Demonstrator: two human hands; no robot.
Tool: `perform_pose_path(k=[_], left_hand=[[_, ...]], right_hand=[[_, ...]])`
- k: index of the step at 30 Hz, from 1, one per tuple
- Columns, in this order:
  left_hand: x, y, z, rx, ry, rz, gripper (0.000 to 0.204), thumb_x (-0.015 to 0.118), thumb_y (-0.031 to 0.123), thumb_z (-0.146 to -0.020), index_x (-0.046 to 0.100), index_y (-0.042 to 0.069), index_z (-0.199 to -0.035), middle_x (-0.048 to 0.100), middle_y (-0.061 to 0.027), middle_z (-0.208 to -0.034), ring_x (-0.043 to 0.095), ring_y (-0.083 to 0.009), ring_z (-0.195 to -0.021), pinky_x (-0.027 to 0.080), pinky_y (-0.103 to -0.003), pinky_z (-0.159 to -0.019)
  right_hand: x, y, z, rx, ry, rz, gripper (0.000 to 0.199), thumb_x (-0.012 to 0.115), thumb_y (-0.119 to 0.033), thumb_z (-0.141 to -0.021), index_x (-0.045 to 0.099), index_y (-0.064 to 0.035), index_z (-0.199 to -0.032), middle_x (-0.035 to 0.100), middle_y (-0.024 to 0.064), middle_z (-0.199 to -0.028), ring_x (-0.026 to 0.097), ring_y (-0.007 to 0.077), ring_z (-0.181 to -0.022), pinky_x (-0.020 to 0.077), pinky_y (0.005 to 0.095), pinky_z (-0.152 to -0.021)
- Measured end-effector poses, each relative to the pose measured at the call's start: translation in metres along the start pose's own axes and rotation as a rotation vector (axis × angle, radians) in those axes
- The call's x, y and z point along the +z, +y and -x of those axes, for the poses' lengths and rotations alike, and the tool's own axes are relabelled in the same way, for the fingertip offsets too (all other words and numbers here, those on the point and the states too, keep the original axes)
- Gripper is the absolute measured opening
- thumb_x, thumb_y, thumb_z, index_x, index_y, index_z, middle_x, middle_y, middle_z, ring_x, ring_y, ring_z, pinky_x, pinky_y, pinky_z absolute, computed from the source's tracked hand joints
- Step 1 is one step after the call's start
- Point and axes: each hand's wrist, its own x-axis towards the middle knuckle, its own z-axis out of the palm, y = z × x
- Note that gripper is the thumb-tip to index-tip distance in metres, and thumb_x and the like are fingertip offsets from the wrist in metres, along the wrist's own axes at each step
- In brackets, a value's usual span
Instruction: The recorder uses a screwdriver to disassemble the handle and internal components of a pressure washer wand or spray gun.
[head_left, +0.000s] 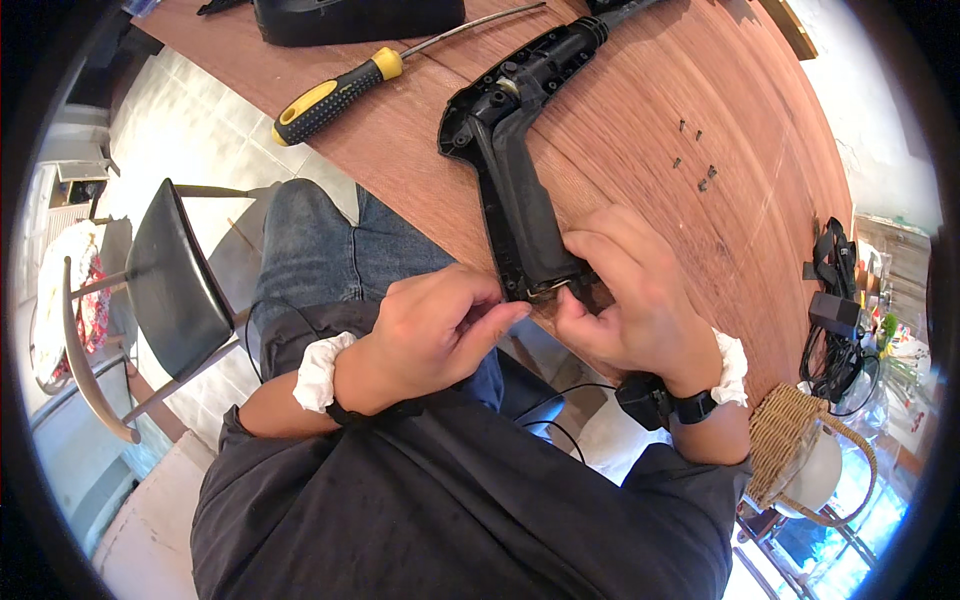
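An opened black plastic tool housing point(522, 190) with an angled handle lies on the wooden table, its inner ribs and screw posts showing. The handle's near end is between my two hands at the table edge. A small brassy metal piece point(547, 291) shows at that end. My left hand point(430, 325) is closed, thumb and index finger together at the handle's lower left corner; what they pinch is hidden. With fingers bent, my right hand point(630, 290) grips the right side of the handle end, its thumb beside the metal piece.
A yellow-and-black screwdriver point(340, 95) lies left of the housing, beside a black plastic part point(355, 20). Several small dark screws point(703, 180) are scattered to the right. Black cables point(835, 340) and a wicker basket point(790, 435) are at the right edge. A chair point(180, 290) stands left.
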Motion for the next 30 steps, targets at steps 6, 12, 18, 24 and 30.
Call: perform_pose_path(k=[6,12,18,24,30], left_hand=[[-0.004,-0.003,0.000,0.024,0.013,0.018,0.023,0.088,0.009,-0.084,0.066,0.002,-0.089,0.066,-0.0101,-0.072,0.066,-0.0219,-0.057,0.051,-0.032,-0.051],[-0.004,-0.005,0.002,-0.006,0.027,0.000,0.024,0.090,0.013,-0.082,0.068,0.005,-0.084,0.066,-0.0082,-0.069,0.066,-0.0188,-0.054,0.049,-0.030,-0.049],[-0.004,-0.008,0.003,0.013,0.027,0.030,0.024,0.091,0.014,-0.081,0.069,0.005,-0.085,0.065,-0.0073,-0.068,0.065,-0.0173,-0.053,0.048,-0.030,-0.048],[-0.004,-0.010,-0.001,0.046,0.030,0.056,0.024,0.091,0.012,-0.081,0.068,0.004,-0.086,0.065,-0.0066,-0.068,0.064,-0.0170,-0.053,0.048,-0.029,-0.048],[-0.013,-0.004,-0.006,0.048,-0.009,0.115,0.023,0.089,0.008,-0.082,0.068,0.003,-0.090,0.068,-0.0071,-0.073,0.066,-0.0185,-0.057,0.049,-0.029,-0.050]], right_hand=[[-0.005,0.000,0.001,0.088,0.000,-0.046,0.046,0.084,-0.015,-0.070,0.063,0.0026,-0.107,0.061,0.0178,-0.098,0.063,0.0381,-0.090,0.0536,0.0452,-0.078],[-0.010,-0.004,-0.002,0.098,-0.041,0.075,0.051,0.087,-0.020,-0.069,0.063,0.0022,-0.108,0.060,0.0178,-0.101,0.063,0.0380,-0.091,0.0540,0.0440,-0.078],[-0.008,-0.002,-0.002,0.061,-0.042,0.093,0.052,0.088,-0.019,-0.066,0.064,0.0026,-0.107,0.062,0.0185,-0.102,0.064,0.0381,-0.091,0.0543,0.0440,-0.078],[-0.009,0.004,-0.003,0.023,-0.047,0.072,0.053,0.089,-0.016,-0.065,0.064,0.0027,-0.109,0.064,0.0191,-0.103,0.065,0.0384,-0.090,0.0556,0.0435,-0.077],[-0.013,-0.001,-0.005,0.021,0.054,0.047,0.057,0.091,-0.018,-0.065,0.065,0.0018,-0.112,0.065,0.0177,-0.105,0.067,0.0345,-0.090,0.0562,0.0404,-0.074]])
